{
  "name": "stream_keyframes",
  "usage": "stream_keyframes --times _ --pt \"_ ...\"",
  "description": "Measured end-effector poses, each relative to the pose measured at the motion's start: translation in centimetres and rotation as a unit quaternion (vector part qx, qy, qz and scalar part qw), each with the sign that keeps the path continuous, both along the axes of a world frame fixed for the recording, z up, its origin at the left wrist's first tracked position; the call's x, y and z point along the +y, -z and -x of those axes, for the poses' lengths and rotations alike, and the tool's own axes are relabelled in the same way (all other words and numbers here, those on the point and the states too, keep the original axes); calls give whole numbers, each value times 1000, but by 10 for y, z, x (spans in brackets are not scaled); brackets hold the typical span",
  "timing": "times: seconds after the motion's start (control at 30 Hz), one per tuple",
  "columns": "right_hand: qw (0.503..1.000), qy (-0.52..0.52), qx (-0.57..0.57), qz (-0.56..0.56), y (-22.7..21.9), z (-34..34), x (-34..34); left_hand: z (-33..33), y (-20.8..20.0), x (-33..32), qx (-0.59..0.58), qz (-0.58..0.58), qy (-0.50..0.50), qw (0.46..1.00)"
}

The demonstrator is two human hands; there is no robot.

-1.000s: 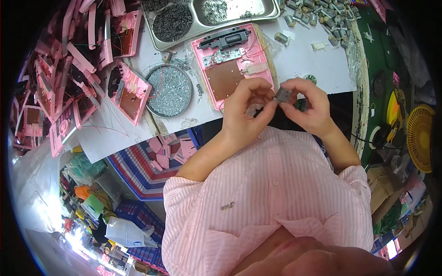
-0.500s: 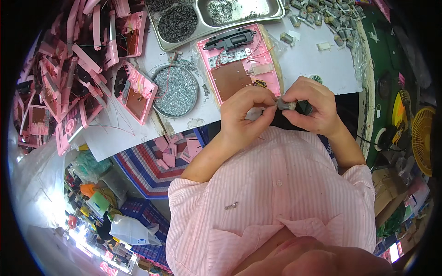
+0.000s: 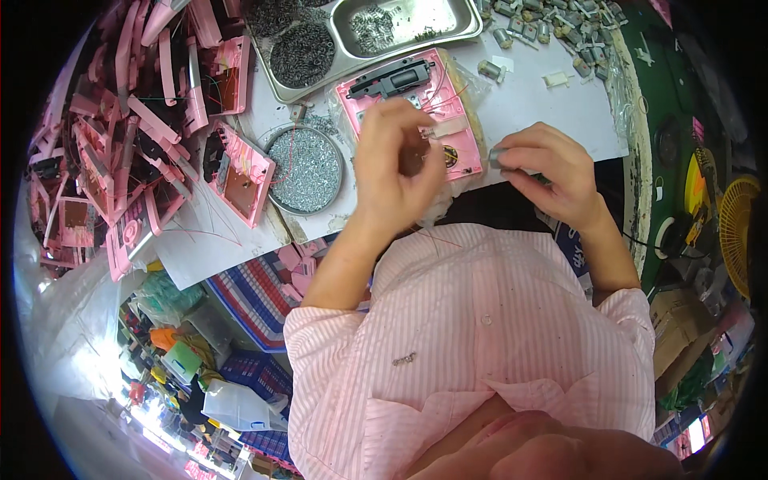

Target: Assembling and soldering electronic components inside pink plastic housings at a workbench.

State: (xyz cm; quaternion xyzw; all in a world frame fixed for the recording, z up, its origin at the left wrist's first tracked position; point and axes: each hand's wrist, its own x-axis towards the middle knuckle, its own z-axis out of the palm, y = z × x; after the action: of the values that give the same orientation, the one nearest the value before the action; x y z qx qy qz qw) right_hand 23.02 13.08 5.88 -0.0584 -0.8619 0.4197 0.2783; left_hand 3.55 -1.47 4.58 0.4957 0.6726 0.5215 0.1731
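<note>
My right hand (image 3: 548, 172) pinches a small grey motor (image 3: 495, 157) between thumb and fingertips, just off the right edge of a pink plastic casing (image 3: 454, 104). Over the casing's left part hovers my left hand (image 3: 396, 164), its thumb and fingers apart and nothing visible between them. Inside the casing lie a long black mechanism (image 3: 392, 78), thin red wires and a round black-and-yellow part (image 3: 450, 156). The brown board in it is mostly hidden behind my left hand.
A round tin of small screws (image 3: 306, 170) stands left of the casing. Behind it is a metal tray (image 3: 340, 50) with dark small parts. Several motors (image 3: 552, 28) lie at the back right. Pink housings (image 3: 172, 120) pile up at the left. A yellow fan (image 3: 738, 232) stands far right.
My hands have come apart. The left moved left and up over the casing and its fingers opened, while the right kept the motor. The view has shifted slightly.
</note>
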Motion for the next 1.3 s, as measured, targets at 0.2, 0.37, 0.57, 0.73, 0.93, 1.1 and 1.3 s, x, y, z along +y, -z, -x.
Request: stream_keyframes --times 0.2,0.37,0.57,0.73,0.93,1.1,1.3 --pt "999 33 30 -7 6 1 3 12 13 36 365 107 -52 923" --pt "998 33 46 -16 8 1 4 7 15 46 405 104 -56 907" --pt "999 6 32 -29 5 2 6 13 16 26 340 34 -27 939" --pt "998 51 -36 -17 17 14 5 31 28 -7 179 26 -110 977" --pt "987 45 -99 -117 32 57 15 33 32 -13 117 6 -149 982" --pt "968 53 -137 -203 30 79 21 35 36 -11 141 -25 -152 978" --pt "941 50 -209 -261 11 89 15 35 37 -3 66 -33 -149 986"
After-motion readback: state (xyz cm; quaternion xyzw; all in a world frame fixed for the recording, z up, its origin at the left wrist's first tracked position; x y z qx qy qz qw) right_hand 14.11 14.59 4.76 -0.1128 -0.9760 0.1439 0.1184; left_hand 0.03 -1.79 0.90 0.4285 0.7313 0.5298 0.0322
